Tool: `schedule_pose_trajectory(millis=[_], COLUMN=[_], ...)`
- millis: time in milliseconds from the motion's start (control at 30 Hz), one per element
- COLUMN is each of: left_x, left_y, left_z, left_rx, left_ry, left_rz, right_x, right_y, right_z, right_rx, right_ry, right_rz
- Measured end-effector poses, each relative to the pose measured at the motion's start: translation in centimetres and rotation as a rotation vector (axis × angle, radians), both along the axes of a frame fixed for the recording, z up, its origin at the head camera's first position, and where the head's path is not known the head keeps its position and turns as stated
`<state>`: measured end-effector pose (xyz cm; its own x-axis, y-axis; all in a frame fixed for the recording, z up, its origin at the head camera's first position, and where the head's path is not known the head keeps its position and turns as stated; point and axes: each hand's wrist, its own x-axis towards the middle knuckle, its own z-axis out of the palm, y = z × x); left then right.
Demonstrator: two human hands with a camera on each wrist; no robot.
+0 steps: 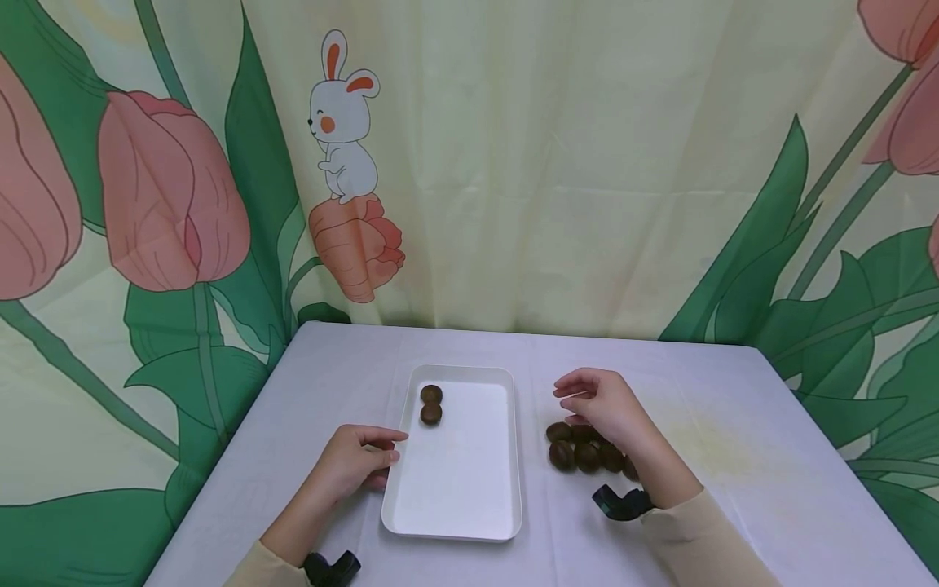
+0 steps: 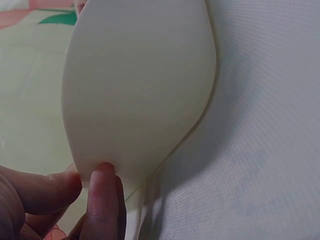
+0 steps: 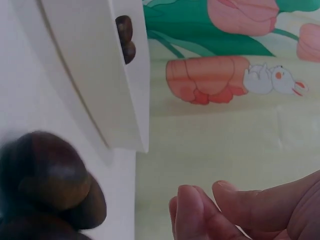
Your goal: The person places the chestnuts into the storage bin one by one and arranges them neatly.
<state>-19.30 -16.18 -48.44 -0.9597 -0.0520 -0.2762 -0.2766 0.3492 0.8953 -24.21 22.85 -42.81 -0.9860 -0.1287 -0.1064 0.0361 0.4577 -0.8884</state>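
A white rectangular tray [image 1: 455, 481] lies on the table with two brown chestnuts [image 1: 431, 404] touching each other near its upper left corner. At the tray's left edge, my left hand [image 1: 350, 463] pinches the rim; the left wrist view shows a fingertip pressed against the outer wall [image 2: 140, 85] and the thumb at the edge. My right hand [image 1: 603, 406] hovers over a group of several chestnuts [image 1: 588, 457] right of the tray. Its fingers are loosely bent, and the right wrist view shows a gap between thumb and fingertips with nothing in it. The hand hides part of the group.
A white cloth covers the table [image 1: 704, 408], with a faint yellowish stain at right. Behind stands a curtain [image 1: 528, 163] printed with tulips, a rabbit and a carrot. Black cameras are strapped on the left wrist [image 1: 333, 568] and right wrist [image 1: 622, 503].
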Motion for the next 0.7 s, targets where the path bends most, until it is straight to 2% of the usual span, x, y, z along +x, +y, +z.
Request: schedule_pose_trajectory(millis=[200,700], left_x=[0.0,0.0], left_y=[0.0,0.0], left_z=[0.0,0.1], left_rx=[-0.001,0.003], left_ry=[0.001,0.001], left_rz=[-0.002,0.001], right_x=[0.4,1.2], right_y=[1.7,6.4], right_z=[-0.3,-1.6], right_rx=[0.047,0.257], right_ry=[0.005,0.022], right_rz=[-0.010,-0.079])
